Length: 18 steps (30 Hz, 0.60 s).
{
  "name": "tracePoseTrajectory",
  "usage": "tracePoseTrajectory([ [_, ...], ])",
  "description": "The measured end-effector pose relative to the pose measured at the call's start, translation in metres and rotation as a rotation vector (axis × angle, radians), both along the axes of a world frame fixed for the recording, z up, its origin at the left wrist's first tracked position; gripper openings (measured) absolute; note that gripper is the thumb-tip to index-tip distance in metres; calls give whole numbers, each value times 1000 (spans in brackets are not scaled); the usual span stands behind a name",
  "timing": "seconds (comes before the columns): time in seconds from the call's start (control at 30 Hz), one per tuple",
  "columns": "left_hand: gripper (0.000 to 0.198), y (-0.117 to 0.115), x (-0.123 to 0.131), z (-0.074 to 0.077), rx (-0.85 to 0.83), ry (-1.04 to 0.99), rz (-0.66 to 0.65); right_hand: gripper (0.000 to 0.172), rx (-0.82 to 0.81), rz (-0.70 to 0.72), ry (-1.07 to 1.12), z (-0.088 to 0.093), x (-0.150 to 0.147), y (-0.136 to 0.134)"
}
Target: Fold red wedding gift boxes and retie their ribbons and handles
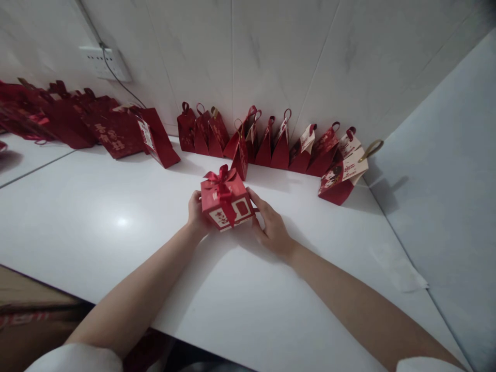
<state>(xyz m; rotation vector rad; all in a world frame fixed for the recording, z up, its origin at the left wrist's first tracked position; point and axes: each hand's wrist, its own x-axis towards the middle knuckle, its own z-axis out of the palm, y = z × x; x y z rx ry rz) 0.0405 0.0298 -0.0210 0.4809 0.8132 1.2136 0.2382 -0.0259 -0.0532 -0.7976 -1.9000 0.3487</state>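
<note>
Between my two hands is a red gift box (217, 202) with a red ribbon bow (221, 176) on top and cream printed panels on its front. My left hand (198, 214) is wrapped round its left side, with the fingers partly hidden behind the box. On the opposite side, the fingers of my right hand (271, 225) press against the box's right edge. Just behind it stands a narrow red box (241, 157) with a loop on top, slightly forward of a row of similar looped boxes (279, 150) along the wall.
Larger red gift boxes (112, 129) crowd the back left, with one leaning box (158, 137) at their right end. A cream-and-red box (344, 175) stands at the right. A socket strip (105, 63) with a cable is on the wall. White paper (403, 271) lies near the table's right edge.
</note>
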Motion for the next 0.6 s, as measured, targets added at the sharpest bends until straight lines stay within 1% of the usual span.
tracePoseTrajectory([
  [0.07,27,-4,1,5,2,-21,12,80,29,16,-28,2,-1,0],
  [0.2,33,-9,3,10,-13,-59,-104,85,67,22,-48,3,-2,0],
  [0.33,38,-10,2,11,35,-34,-148,86,74,5,-43,3,-1,2],
  [0.5,34,-10,3,11,91,-6,-150,78,84,10,-34,3,-1,3],
  [0.6,28,-11,5,9,218,72,-147,69,3,6,20,0,0,4],
])
